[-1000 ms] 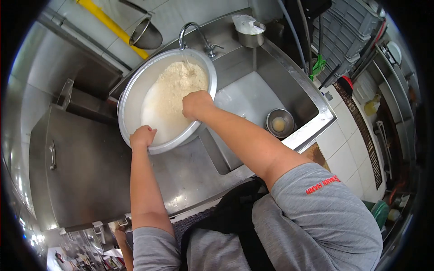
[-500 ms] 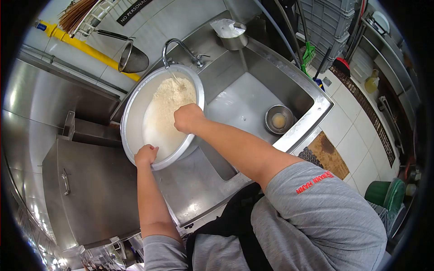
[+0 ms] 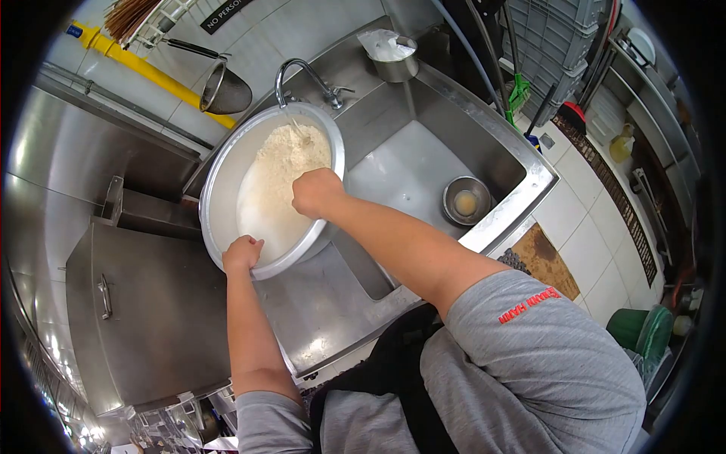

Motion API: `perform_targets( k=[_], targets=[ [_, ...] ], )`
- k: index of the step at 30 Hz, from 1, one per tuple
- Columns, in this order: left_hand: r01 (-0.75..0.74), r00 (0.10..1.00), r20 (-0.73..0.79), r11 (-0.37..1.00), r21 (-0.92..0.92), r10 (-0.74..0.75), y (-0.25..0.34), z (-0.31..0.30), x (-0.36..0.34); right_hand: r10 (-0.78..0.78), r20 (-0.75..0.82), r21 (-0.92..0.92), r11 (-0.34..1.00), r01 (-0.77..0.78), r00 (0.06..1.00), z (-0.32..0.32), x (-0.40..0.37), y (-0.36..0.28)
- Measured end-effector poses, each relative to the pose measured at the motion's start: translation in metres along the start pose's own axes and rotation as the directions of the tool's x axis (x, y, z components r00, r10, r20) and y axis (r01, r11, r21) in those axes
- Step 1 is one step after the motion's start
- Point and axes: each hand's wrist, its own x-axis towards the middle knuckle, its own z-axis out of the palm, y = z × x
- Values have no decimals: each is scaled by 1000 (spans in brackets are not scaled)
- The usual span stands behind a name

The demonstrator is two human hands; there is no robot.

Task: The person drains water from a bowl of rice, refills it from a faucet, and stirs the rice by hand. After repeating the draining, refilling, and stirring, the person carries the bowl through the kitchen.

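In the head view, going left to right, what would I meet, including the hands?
Door handle, left hand, right hand, steel pot, small metal bowl, green container.

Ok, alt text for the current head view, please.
A person's left hand grips a large metal basin by its near edge while their curled right hand is over pale grains in cloudy water. A faucet runs into the basin, at a stainless-steel sink containing a small metal bowl.

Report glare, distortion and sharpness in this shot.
Head view: fisheye distortion bows the outer surroundings, corners black; head view: glare whitens the sink rim; head view: left hand and right hand look fairly sharp, lower-left clutter indistinct.
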Motion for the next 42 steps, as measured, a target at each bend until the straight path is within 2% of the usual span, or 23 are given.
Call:
perform_targets(
  k=[5, 42],
  targets=[
    [-1, 1000, -10, 1000, 8, 1, 1, -2, -4, 6, 37, -13, 1000, -6, 999, -3, -1, -2],
    [5, 1000, -6, 1000, 24, -4, -4, -3, 2, 4, -7, 29, 1000, -4, 1000, 5, 3, -3]
  ],
)
